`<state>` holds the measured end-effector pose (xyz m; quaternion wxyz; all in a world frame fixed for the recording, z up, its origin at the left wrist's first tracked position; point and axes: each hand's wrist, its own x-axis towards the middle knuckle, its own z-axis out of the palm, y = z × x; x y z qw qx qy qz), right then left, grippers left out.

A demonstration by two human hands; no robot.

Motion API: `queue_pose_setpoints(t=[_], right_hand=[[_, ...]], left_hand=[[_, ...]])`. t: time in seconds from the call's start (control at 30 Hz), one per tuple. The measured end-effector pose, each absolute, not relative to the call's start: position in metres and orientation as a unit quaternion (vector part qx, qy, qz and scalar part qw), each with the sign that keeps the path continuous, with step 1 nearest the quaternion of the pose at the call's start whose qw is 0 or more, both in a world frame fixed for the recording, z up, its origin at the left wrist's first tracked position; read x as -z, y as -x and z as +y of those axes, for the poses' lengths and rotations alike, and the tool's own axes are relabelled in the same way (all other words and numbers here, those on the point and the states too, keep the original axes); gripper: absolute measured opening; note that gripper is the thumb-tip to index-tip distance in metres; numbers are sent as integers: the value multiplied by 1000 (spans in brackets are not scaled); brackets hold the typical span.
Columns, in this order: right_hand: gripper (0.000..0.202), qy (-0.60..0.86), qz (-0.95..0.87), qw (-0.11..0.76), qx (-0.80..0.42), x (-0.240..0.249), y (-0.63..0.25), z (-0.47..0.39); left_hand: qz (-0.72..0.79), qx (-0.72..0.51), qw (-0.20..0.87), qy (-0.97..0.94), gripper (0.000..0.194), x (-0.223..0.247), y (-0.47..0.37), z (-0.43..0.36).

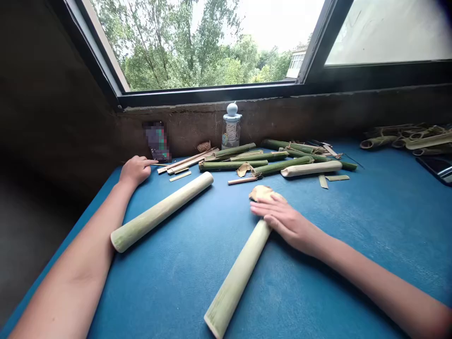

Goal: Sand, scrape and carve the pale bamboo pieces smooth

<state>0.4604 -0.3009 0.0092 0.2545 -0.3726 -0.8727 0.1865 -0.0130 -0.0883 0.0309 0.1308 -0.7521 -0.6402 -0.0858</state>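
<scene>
My left hand (135, 170) reaches to the table's far left, its index finger stretched out to the lower edge of a phone (157, 141) that leans against the wall. That hand holds nothing; its other fingers are curled. Near my left forearm lies a peeled bamboo tube (162, 212), slanting up to the right. My right hand (278, 216) rests with straight fingers over the far end of a second peeled bamboo tube (236, 282). Just beyond these fingers, partly covered by them, is a pale yellowish piece (261, 192) with a brown edge, perhaps dried sheath.
Green bamboo pieces (261, 162) and thin strips (187, 165) lie along the back of the blue table (335, 226). A lidded clear jar (231, 132) stands by the wall. More split bamboo (416, 139) and a dark flat device (438, 169) are at the right. A window is above.
</scene>
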Motion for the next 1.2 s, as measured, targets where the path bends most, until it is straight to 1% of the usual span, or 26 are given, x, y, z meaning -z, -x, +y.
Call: queue_pose_setpoints(t=[0.07, 0.2, 0.27, 0.33, 0.47, 0.53, 0.6, 0.7, 0.77, 0.8, 0.93, 0.97, 1.0, 1.1, 1.13, 1.2], right_hand=[[44, 397, -865, 243, -186, -13, -459, -301], [46, 262, -921, 171, -231, -27, -430, -339], [47, 215, -935, 155, -235, -30, -424, -349], [46, 225, -934, 165, -222, -26, -433, -340], [44, 355, -887, 236, -180, -12, -469, -293], [43, 393, -869, 248, -170, -10, -473, -287], [43, 360, -884, 234, -185, -13, -463, -299], [44, 236, -924, 191, -230, -22, -440, -327], [45, 187, -936, 181, -237, -25, -434, -332], [45, 194, -936, 184, -228, -25, -436, -330], [43, 324, -905, 219, -168, -22, -450, -313], [43, 334, -901, 222, -164, -21, -450, -312], [43, 326, -904, 219, -168, -20, -450, -314], [44, 239, -930, 199, -197, -18, -448, -315], [44, 232, -931, 203, -196, -17, -450, -312], [43, 286, -915, 226, -174, -15, -455, -304]], left_hand=[[-629, 63, 140, 762, 53, -32, 12, -88], [-607, 16, 154, 779, 56, -33, 9, -86], [-604, -4, 163, 780, 57, -32, 7, -85], [-604, -20, 172, 778, 57, -32, 6, -84], [-593, -37, 183, 783, 59, -32, 4, -85], [-586, -39, 184, 788, 59, -33, 4, -86], [-584, -39, 185, 789, 58, -34, 4, -87], [-590, -37, 187, 785, 56, -33, 4, -87], [-591, -34, 193, 783, 55, -33, 4, -87], [-589, -34, 198, 782, 56, -32, 4, -87], [-583, -44, 216, 782, 56, -31, 4, -85], [-581, -48, 218, 782, 57, -31, 4, -85], [-579, -51, 220, 783, 57, -31, 4, -84], [-573, -50, 223, 787, 60, -31, 4, -84], [-572, -47, 224, 787, 61, -31, 5, -85], [-576, -37, 228, 784, 61, -31, 6, -86]])
